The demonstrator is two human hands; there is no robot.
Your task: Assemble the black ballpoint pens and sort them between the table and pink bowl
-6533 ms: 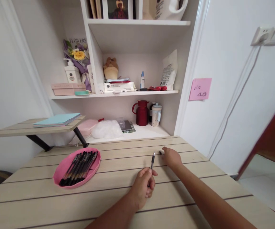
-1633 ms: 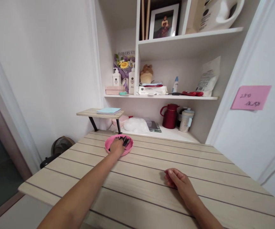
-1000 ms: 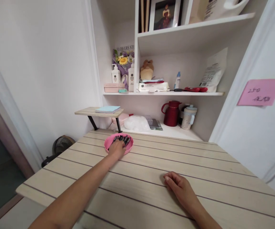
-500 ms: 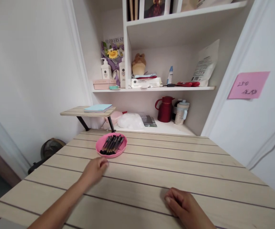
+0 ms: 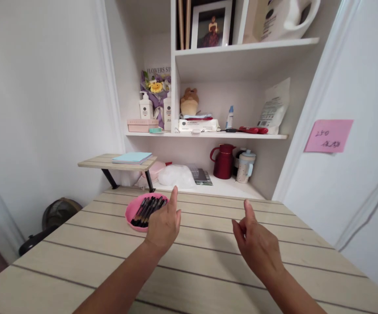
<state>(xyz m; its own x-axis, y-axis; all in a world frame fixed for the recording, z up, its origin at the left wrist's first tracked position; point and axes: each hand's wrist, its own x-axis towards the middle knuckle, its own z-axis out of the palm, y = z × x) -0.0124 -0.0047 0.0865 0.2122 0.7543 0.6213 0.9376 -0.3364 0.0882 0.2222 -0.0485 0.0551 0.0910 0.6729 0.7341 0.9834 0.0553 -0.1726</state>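
My left hand (image 5: 164, 224) is raised over the wooden table with its index finger pointing away from me and the other fingers curled. It holds nothing and covers the right edge of a pink tray (image 5: 130, 201). Several black pens (image 5: 148, 209) lie side by side in that tray. Off to the right, my right hand (image 5: 259, 242) is also lifted, index finger stretched out and thumb apart, with nothing in it. Its shadow falls on the slatted tabletop (image 5: 208, 279).
A small raised stand (image 5: 92, 161) at the back left carries a light blue pad (image 5: 132, 157). Behind the table, shelves hold a red jug (image 5: 223, 162), a cup with a blue lid (image 5: 245, 168) and a white plastic bag (image 5: 176, 175). A pink note (image 5: 329, 136) sticks to the right wall.
Both hands have risen and moved forward, the left one also rightward across the tray's edge. Their index fingers are now stretched out; before, the fingers were curled. The camera view has tilted up slightly.
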